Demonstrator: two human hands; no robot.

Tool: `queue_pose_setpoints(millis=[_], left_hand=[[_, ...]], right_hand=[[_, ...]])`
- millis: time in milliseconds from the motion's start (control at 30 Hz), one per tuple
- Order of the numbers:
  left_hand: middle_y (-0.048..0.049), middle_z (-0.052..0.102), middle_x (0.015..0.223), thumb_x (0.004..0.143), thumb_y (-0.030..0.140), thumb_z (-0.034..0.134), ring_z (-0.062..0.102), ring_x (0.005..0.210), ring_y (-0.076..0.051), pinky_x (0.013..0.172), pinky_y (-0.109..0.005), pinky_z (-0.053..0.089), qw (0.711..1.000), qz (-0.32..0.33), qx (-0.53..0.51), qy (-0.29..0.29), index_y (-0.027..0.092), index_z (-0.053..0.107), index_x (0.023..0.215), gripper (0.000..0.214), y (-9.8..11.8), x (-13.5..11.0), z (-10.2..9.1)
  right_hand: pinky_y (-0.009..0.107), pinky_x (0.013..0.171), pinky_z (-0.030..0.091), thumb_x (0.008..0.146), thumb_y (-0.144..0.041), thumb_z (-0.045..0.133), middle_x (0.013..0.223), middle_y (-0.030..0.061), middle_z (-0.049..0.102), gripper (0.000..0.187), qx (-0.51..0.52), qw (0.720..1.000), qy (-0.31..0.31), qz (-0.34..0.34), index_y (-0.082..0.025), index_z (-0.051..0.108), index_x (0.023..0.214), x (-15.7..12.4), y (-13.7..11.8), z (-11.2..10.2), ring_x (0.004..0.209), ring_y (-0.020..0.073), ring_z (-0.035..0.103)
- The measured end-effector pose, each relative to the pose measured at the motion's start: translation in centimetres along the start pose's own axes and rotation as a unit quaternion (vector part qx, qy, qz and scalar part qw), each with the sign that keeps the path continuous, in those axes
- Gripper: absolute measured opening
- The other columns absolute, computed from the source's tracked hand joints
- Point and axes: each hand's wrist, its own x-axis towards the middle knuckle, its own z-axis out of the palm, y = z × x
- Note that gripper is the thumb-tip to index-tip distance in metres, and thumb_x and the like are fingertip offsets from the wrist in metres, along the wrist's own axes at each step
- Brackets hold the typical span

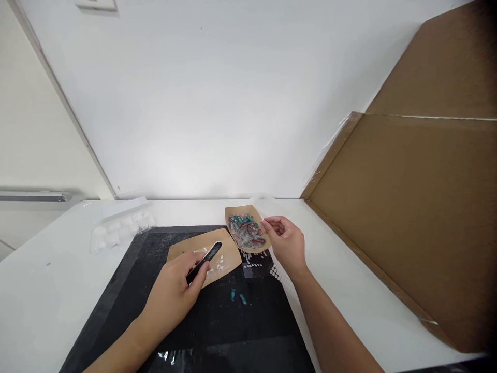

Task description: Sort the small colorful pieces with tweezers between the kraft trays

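Note:
My left hand [174, 292] is closed around a black tweezers-like tool [204, 261], whose tip lies over a brown paper piece [229, 254] strewn with small white bits. My right hand [285, 241] rests beside a second brown paper piece [233, 213] that carries a heap of teal and reddish small parts [245, 231]; its fingers are curled at that paper's right edge, touching or pinching it. Two teal parts [238, 297] lie loose on the black mat [217, 326] between my forearms.
A clear plastic blister tray [120, 225] sits at the back left of the white table [46, 290]. A large brown cardboard sheet [411, 207] leans along the right side. Small white dots [277, 272] lie at the mat's right edge. A white wall stands behind.

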Motion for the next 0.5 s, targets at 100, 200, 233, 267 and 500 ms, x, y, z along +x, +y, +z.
queue_pose_setpoints(millis=[100, 200, 233, 267, 500], left_hand=[[-0.0059, 0.079, 0.102, 0.101, 0.036, 0.056, 0.074, 0.086, -0.024, 0.068, -0.03, 0.054, 1.0, -0.002, -0.003, -0.005, 0.023, 0.075, 0.108, 0.024, 0.0, 0.0, 0.0], [-0.0059, 0.079, 0.101, 0.102, 0.038, 0.055, 0.073, 0.085, -0.024, 0.065, -0.03, 0.052, 1.0, -0.008, 0.002, -0.008, 0.022, 0.075, 0.108, 0.026, -0.1, 0.1, 0.1], [-0.0057, 0.078, 0.099, 0.102, 0.038, 0.055, 0.073, 0.084, -0.024, 0.064, -0.03, 0.051, 1.0, -0.01, 0.005, -0.01, 0.022, 0.075, 0.108, 0.026, -0.1, 0.1, 0.1], [-0.0055, 0.078, 0.098, 0.102, 0.039, 0.055, 0.072, 0.083, -0.023, 0.063, -0.029, 0.05, 1.0, -0.011, 0.007, -0.011, 0.022, 0.075, 0.108, 0.027, -0.1, 0.2, 0.1], [-0.0032, 0.076, 0.091, 0.102, 0.04, 0.054, 0.07, 0.078, -0.021, 0.064, -0.029, 0.048, 1.0, -0.015, 0.004, -0.012, 0.022, 0.075, 0.107, 0.027, -0.3, 0.3, 0.1]], right_hand=[[0.037, 0.081, 0.063, 0.088, -0.056, 0.071, 0.117, 0.011, 0.078, 0.037, 0.015, 1.0, -0.017, -0.005, -0.021, 0.075, 0.101, 0.0, -0.1, 0.4, 0.093, 0.0246, 0.075], [0.039, 0.084, 0.063, 0.086, -0.059, 0.072, 0.115, 0.0114, 0.079, 0.041, 0.043, 0.997, -0.071, 0.002, -0.021, 0.076, 0.101, 0.2, 0.0, 0.5, 0.096, 0.0266, 0.076], [0.039, 0.084, 0.063, 0.085, -0.06, 0.073, 0.108, 0.0114, 0.08, 0.042, 0.061, 0.994, -0.089, 0.009, -0.021, 0.075, 0.101, 0.2, 0.0, 0.5, 0.095, 0.0268, 0.077], [0.038, 0.082, 0.064, 0.085, -0.061, 0.072, 0.102, 0.0111, 0.08, 0.044, 0.077, 0.992, -0.101, 0.015, -0.02, 0.075, 0.1, 0.2, 0.0, 0.4, 0.092, 0.0266, 0.077], [0.028, 0.054, 0.051, 0.09, -0.073, 0.06, 0.056, 0.0006, 0.068, 0.052, 0.008, 0.999, -0.029, 0.032, -0.021, 0.07, 0.089, 0.2, -0.7, -1.0, 0.049, 0.0173, 0.063]])
